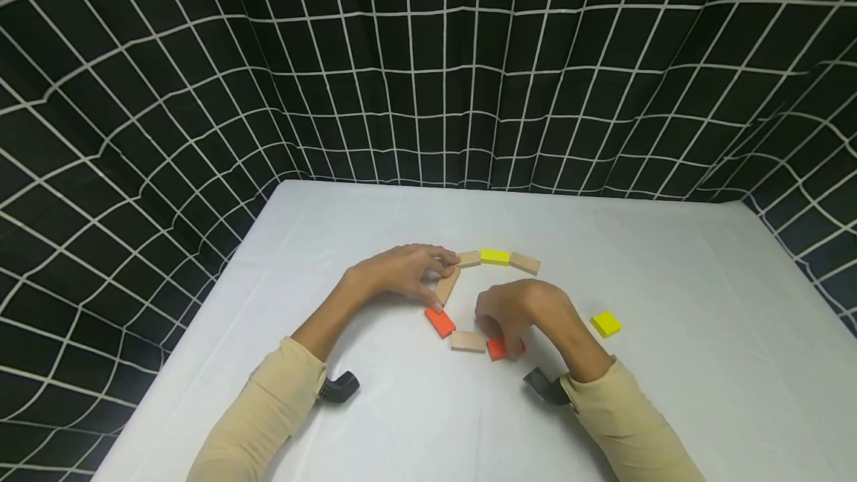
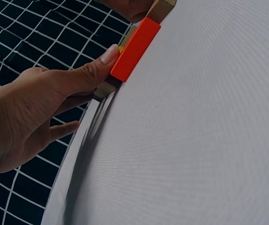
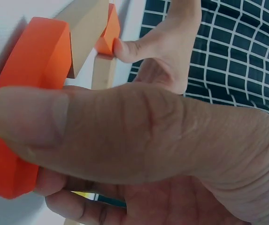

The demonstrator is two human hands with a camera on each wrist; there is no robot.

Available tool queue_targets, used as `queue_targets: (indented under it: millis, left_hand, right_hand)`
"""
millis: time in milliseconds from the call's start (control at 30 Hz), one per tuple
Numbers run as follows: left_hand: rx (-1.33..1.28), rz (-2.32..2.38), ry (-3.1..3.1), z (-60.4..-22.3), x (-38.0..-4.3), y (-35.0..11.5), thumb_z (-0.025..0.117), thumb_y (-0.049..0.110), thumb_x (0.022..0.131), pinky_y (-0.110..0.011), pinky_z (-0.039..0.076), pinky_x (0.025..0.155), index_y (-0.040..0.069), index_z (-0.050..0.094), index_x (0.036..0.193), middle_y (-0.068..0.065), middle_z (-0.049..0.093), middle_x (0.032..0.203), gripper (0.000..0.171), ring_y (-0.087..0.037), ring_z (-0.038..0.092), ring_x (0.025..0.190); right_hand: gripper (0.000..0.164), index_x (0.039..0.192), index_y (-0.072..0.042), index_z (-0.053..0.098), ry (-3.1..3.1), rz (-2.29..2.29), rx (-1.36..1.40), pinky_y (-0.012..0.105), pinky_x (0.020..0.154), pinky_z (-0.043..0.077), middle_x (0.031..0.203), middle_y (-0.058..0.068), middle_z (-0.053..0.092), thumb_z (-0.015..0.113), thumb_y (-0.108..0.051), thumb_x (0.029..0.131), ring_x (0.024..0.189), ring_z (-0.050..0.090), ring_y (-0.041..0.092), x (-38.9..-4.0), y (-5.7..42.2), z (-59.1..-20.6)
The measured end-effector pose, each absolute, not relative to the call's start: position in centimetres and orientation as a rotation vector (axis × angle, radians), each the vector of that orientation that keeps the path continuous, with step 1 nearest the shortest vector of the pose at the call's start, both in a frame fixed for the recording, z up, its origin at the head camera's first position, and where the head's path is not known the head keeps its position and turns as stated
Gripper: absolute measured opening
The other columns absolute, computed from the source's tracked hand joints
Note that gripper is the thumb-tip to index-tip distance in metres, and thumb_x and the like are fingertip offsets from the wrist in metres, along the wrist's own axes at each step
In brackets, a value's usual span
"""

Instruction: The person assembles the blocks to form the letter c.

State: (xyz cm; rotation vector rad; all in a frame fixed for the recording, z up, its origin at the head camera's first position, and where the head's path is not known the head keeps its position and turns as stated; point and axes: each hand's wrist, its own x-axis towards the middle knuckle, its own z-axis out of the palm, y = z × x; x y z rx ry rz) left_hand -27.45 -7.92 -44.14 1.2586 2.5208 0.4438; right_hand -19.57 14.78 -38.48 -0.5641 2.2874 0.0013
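Observation:
Red, yellow and plain wooden blocks lie in a ring on the white table, with a gap at its right side. My left hand [image 1: 408, 271] spans the left of the ring. Its thumb touches one end of a red block [image 1: 440, 323], and its fingers rest by two wooden blocks, one slanted [image 1: 447, 286] and one above it [image 1: 471, 259]. At the bottom of the ring, my right hand [image 1: 532, 307] pinches another red block [image 3: 35, 51], thumb on its near side. This block adjoins a wooden block [image 1: 468, 341] between the two red ones.
A yellow block [image 1: 495, 256] and a wooden block [image 1: 525, 264] form the ring's far side. Another yellow block [image 1: 605, 323] lies apart on the right of the white table [image 1: 402, 422]. A black curtain with a white grid [image 1: 455, 95] surrounds the table's back and sides.

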Motion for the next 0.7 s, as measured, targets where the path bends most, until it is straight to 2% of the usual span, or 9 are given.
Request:
queue_targets:
  millis: [267,533,700]
  left_hand:
    - [1.278,0.455,2.522,-44.1,-27.4,-7.9,0.087,0.047,0.082,-0.045,0.039,0.127,0.011,0.069,0.138,0.002,0.055,0.158,0.069,-0.023,0.047,0.151]
    - [1.271,0.45,2.52,-44.1,-27.3,-7.7,0.088,0.047,0.081,-0.045,0.038,0.127,0.011,0.069,0.138,0.001,0.055,0.158,0.07,-0.024,0.047,0.152]
    - [1.25,0.434,2.523,-44.0,-27.3,-7.8,0.087,0.047,0.082,-0.045,0.038,0.127,0.011,0.068,0.139,0.003,0.054,0.159,0.071,-0.023,0.046,0.152]
  right_hand:
    - [0.029,0.085,-0.019,0.064,2.277,0.004,-0.565,0.036,0.079,0.052,0.083,-0.003,0.068,0.088,-0.004,0.075,0.082,0.061,0.017,-19.6,14.7,-38.3]
    - [0.034,0.094,-0.02,0.064,2.318,-0.005,-0.562,0.039,0.084,0.054,0.093,-0.003,0.063,0.09,-0.015,0.074,0.091,0.058,0.018,-19.5,15.8,-37.4]
    - [0.03,0.094,-0.022,0.063,2.375,-0.021,-0.582,0.033,0.077,0.051,0.092,-0.005,0.061,0.086,-0.017,0.075,0.089,0.055,0.015,-19.7,17.4,-36.3]
